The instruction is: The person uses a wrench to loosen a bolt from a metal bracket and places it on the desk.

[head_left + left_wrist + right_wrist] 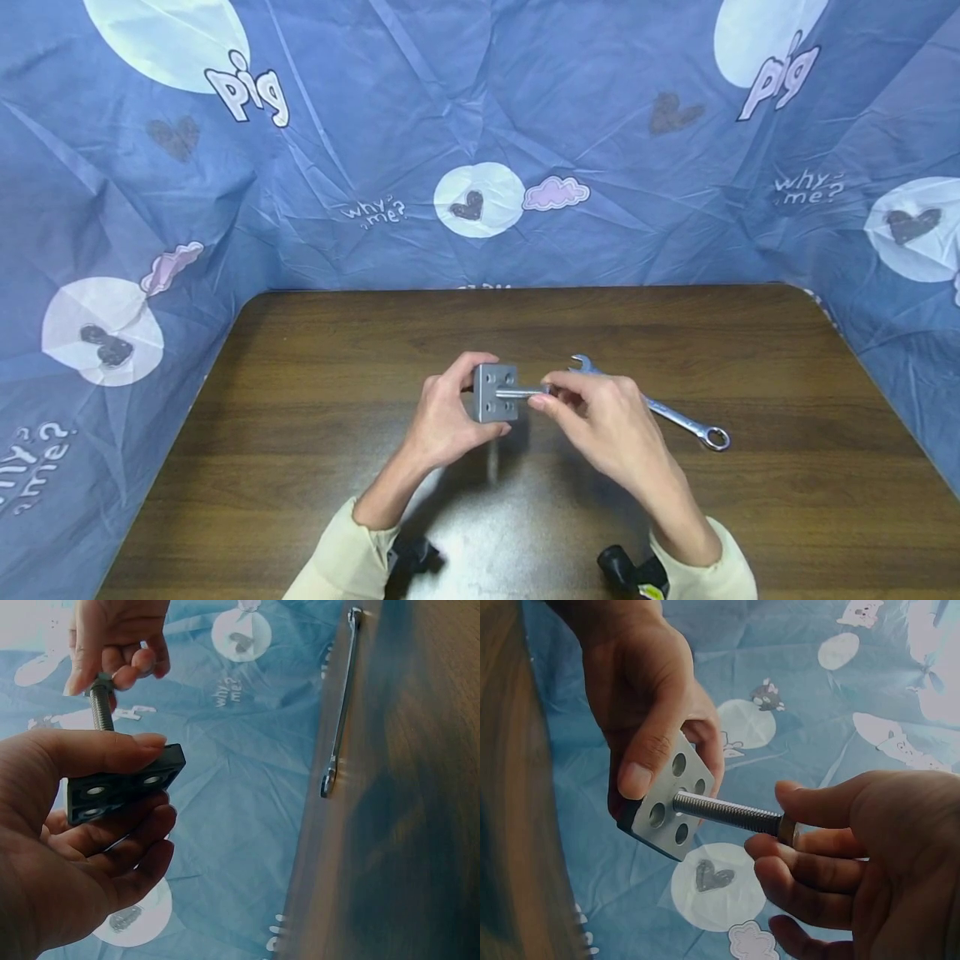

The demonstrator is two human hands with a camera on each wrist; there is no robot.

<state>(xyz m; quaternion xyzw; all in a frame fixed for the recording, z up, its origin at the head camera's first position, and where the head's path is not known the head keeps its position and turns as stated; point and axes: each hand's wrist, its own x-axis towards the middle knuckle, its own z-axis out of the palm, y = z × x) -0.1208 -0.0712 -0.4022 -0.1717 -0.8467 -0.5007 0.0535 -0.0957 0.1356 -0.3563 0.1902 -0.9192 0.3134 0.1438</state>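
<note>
A square grey metal plate (485, 403) with several holes is gripped by its edges in my left hand (442, 421), raised above the table. From the plate's middle a threaded bolt (727, 812) sticks out toward the right. My right hand (611, 425) pinches the bolt's head (788, 829) between thumb and fingers. In the right wrist view the bolt's far end meets the plate's centre hole; how deep it sits is hidden. The left wrist view shows the plate (124, 784) from its other side, darker, with thumb and fingers around it.
A combination wrench (678, 418) lies on the brown wooden table (300, 500), to the right of and partly behind my right hand. Blue printed cloth (390, 125) hangs around the table's back and sides. Black wrist gear (618, 568) shows near the sleeves.
</note>
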